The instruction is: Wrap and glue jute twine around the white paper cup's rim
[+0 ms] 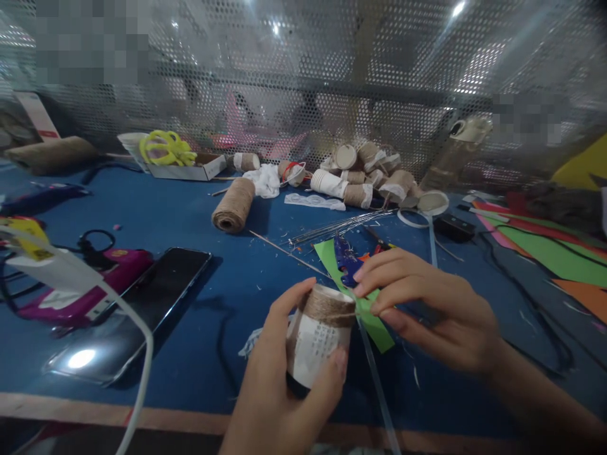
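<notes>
My left hand (279,385) is wrapped round a white paper cup (315,344), held tilted over the blue table near its front edge. Brown jute twine (329,306) is wound round the cup's upper part. My right hand (422,306) rests at the cup's rim with the fingertips pressed together on the twine. A green paper strip (374,325) lies under both hands. A clear glue stick (377,385) runs from under the cup toward the table edge.
A jute twine spool (234,205) lies mid-table. A pile of twine-wrapped cups (367,174) sits at the back. A phone (137,309) and a pink glue gun (90,287) lie left. Coloured paper sheets (554,253) lie right, wires (341,224) in the middle. A perforated metal screen (303,76) closes the back.
</notes>
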A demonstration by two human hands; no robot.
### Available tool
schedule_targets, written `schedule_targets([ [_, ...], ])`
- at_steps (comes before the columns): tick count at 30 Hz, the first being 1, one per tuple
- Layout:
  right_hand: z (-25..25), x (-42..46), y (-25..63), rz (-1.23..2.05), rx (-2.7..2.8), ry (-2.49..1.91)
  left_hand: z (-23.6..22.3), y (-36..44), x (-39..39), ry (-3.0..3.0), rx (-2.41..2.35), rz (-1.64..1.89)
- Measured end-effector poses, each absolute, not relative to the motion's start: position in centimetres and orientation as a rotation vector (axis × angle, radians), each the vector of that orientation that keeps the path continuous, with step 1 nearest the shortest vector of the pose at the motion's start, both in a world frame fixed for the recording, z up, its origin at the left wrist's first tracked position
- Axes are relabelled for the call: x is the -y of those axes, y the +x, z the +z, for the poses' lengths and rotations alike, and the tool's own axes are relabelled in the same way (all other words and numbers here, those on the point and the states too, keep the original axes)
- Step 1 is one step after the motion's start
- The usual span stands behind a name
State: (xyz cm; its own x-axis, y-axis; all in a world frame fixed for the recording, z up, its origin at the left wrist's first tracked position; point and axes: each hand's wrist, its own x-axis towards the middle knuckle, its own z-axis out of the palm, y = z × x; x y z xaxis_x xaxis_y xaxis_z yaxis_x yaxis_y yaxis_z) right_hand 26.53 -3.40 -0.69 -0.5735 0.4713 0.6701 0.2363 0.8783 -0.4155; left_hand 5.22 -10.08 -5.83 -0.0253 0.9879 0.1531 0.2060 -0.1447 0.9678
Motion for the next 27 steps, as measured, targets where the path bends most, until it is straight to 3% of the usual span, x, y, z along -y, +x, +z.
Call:
schedule_targets([
  [13, -0.8, 4.3, 26.3, 0.515, 2.229, -0.500, -6.1, 5.8, 9.6, 1.524, -1.418, 1.367],
  [27, -1.2, 4.5, 26.7, 0.059, 2.466, -0.546, -4.6, 6.1, 9.8, 1.370, -1.418, 1.303],
])
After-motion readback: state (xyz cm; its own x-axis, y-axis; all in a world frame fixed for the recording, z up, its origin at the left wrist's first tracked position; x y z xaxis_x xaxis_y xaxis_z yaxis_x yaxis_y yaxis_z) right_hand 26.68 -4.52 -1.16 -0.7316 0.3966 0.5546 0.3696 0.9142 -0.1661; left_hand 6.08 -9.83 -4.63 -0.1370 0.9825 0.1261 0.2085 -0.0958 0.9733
